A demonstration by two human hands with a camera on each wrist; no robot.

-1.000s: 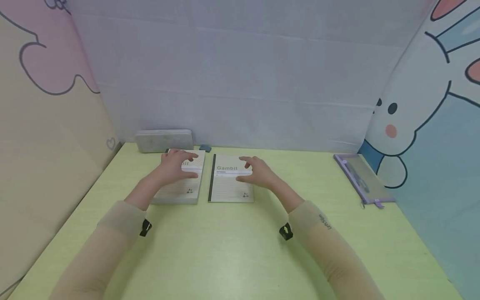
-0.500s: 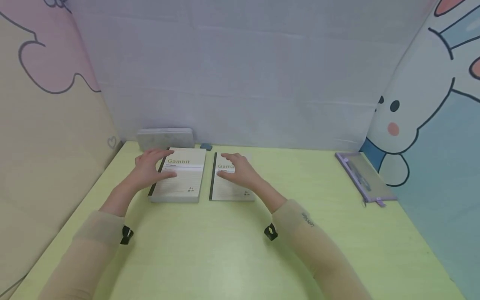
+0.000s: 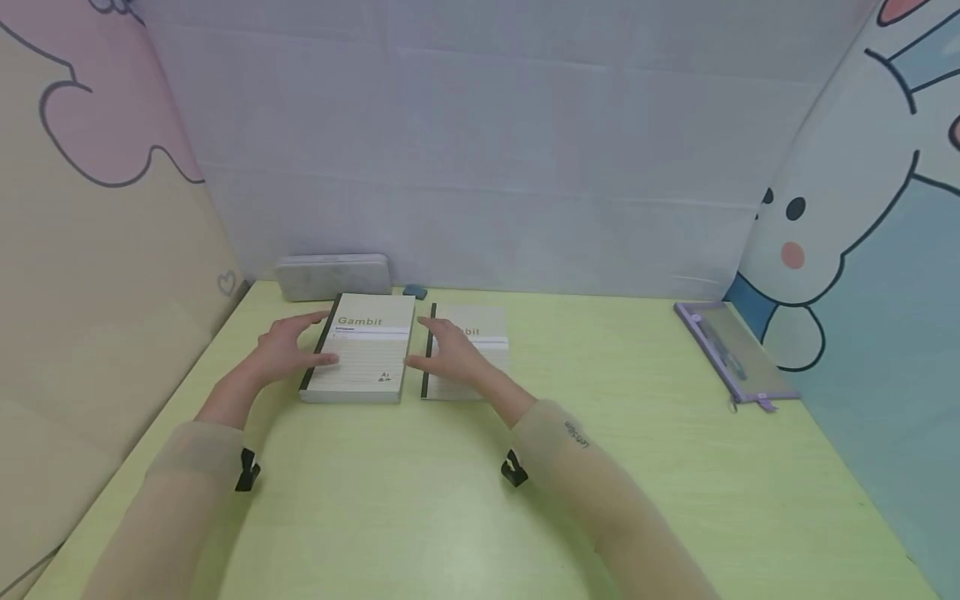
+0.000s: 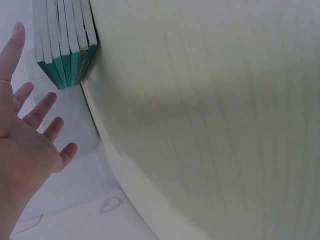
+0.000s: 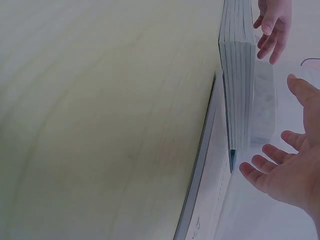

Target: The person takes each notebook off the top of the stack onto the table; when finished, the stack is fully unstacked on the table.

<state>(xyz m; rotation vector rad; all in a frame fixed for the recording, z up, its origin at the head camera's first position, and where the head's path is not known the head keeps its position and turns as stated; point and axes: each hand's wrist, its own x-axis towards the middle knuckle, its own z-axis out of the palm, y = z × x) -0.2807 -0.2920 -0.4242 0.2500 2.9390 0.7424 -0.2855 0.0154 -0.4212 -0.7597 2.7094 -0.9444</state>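
A stack of several white notebooks (image 3: 363, 358) with dark spines lies on the table; its page edges show in the left wrist view as a layered block (image 4: 65, 35). My left hand (image 3: 287, 346) is at its left side, thumb and fingers spread. In the left wrist view that hand (image 4: 27, 135) appears apart from the stack. My right hand (image 3: 456, 354) hovers between the stack and a thinner notebook (image 3: 491, 333), partly hiding the latter's cover. Its fingers are spread, thumb towards the stack's right edge. The right wrist view shows this hand (image 5: 287, 165) holding nothing.
A grey-white case (image 3: 333, 277) stands behind the stack, against the back curtain. Beside it lies a small blue block (image 3: 415, 292). A purple-edged zip pouch (image 3: 738, 354) with pens inside rests at the table's right side.
My left hand has moved left, off the stack's cover to its left side. The right hand has moved left across the thinner notebook towards the stack. Both notebook piles stay put.
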